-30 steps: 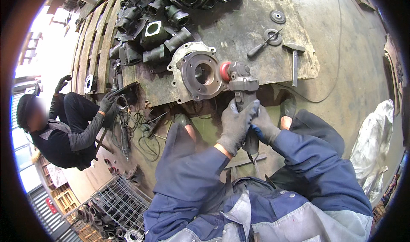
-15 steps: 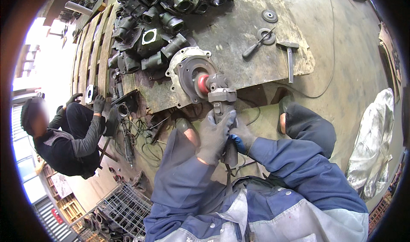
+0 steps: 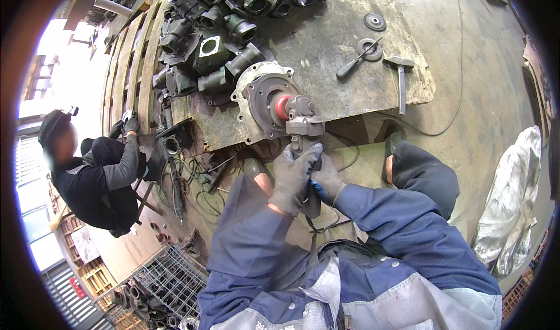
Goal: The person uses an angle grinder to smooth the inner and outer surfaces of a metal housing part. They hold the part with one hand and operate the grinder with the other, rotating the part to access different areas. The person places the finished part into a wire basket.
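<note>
An angle grinder (image 3: 305, 125) with a red round attachment (image 3: 282, 106) is in both my gloved hands. My left hand (image 3: 293, 179) is wrapped round its body just behind the head. My right hand (image 3: 328, 180) grips the rear of the body, close against the left one. The grinder's head lies over a round grey metal flange (image 3: 261, 97) with bolt holes along its rim, at the bench's near edge. The red attachment is at the flange's centre opening; whether they touch, I cannot tell. A cord hangs from the tool toward my lap.
Dark metal housings (image 3: 213, 50) are heaped at the bench's far left. A hammer (image 3: 401, 82), a pointed handled tool (image 3: 352, 67) and two discs lie right on the worn bench top (image 3: 326, 32). A co-worker (image 3: 99, 178) sits left. A wire basket (image 3: 172, 274) stands lower left.
The rear of the grinder has swung slightly left, with my hands still round it. The co-worker's hands have come together over a small part. The whole view has shifted a little.
</note>
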Tool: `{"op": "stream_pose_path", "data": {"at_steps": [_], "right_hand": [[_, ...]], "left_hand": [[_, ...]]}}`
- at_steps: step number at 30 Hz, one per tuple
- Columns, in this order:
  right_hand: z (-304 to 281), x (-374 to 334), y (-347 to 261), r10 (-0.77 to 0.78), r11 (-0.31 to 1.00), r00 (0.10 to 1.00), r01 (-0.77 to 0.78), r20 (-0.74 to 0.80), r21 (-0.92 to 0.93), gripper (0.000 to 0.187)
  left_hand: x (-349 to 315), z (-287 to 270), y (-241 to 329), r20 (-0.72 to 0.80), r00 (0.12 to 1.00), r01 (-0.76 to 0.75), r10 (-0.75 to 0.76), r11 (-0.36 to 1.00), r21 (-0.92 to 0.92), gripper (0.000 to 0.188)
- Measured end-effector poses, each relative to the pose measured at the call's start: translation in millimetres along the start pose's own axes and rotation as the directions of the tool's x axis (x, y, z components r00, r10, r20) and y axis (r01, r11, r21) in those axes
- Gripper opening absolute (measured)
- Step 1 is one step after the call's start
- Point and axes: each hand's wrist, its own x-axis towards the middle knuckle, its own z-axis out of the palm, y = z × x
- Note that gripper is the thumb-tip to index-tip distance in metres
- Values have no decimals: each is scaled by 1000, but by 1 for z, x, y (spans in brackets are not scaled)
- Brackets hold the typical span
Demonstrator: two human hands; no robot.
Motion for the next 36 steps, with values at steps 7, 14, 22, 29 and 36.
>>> {"op": "stream_pose_path", "data": {"at_steps": [7, 14, 22, 29, 36], "right_hand": [[1, -2, -1, -47, 998, 999, 47, -11, 47, 37], [-8, 8, 11, -20, 983, 999, 12, -42, -183, 43], [-4, 3, -3, 38, 999, 998, -37, -48, 13, 50], [-6, -3, 10, -32, 949, 999, 37, 20, -313, 46], [-5, -2, 17, -254, 829, 964, 258, 77, -496, 46]], "left_hand": [[4, 1, 1, -14, 1000, 1, 1, 990, 138, 36], [4, 2, -8, -37, 999, -1, 2, 1000, 10, 39], [16, 0, -18, -15, 1000, -18, 18, 999, 27, 32], [7, -3, -22, -30, 999, -19, 20, 999, 26, 32], [4, -1, -22, -69, 997, 19, -15, 998, 66, 34]]}}
